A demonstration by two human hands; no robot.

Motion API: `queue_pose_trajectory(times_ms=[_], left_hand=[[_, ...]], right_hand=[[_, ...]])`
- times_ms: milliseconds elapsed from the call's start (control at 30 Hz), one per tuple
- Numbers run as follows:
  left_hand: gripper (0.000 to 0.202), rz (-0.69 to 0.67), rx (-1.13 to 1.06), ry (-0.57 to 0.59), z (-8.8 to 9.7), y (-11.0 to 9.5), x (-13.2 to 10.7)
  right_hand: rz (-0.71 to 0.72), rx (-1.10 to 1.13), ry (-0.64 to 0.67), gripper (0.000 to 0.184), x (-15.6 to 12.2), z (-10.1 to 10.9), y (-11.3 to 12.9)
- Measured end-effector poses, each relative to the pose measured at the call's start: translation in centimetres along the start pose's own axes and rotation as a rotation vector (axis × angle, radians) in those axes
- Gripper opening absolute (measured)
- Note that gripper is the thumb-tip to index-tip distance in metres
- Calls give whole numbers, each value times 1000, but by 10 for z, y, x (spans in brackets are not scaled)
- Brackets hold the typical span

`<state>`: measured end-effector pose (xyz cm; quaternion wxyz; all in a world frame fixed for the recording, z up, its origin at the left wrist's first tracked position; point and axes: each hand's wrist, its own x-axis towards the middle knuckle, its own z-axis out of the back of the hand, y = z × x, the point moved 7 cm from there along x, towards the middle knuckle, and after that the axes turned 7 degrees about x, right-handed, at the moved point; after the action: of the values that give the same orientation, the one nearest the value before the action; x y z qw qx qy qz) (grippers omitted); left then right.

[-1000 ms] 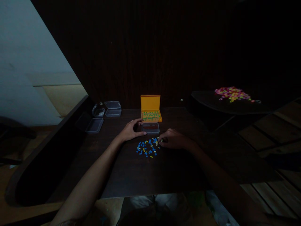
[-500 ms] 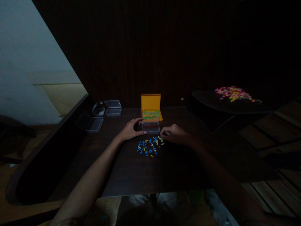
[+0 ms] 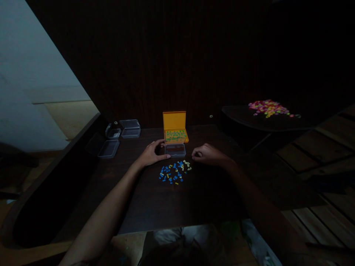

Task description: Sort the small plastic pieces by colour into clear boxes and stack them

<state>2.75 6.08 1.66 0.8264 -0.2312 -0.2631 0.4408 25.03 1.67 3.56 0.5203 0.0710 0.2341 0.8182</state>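
Dimly, bricks (image 3: pixel 174 172) btwn L hand (image 3: pixel 151 154), flat, released beside clear box (image 3: pixel 175 150), and R hand (image 3: pixel 206 154), curled, can't tell if grasping.

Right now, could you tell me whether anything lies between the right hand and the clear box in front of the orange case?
Nothing visible does. The right hand sits just right of the clear box, with only bare table between them. The pile of coloured pieces lies nearer the person, off that line.
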Motion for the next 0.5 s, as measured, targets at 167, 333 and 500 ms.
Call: queue_pose_trajectory(times_ms=[167,333,500], left_hand=[[78,-4,-9,7,0,-1,0],[78,10,-24,9,-1,-1,0],[77,13,-36,0,0,-2,0]], right_hand=[[16,-7,0,19,1,-2,0],[43,3,-25,18,3,-5,-4],[118,100,-99,22,3,-1,-4]])
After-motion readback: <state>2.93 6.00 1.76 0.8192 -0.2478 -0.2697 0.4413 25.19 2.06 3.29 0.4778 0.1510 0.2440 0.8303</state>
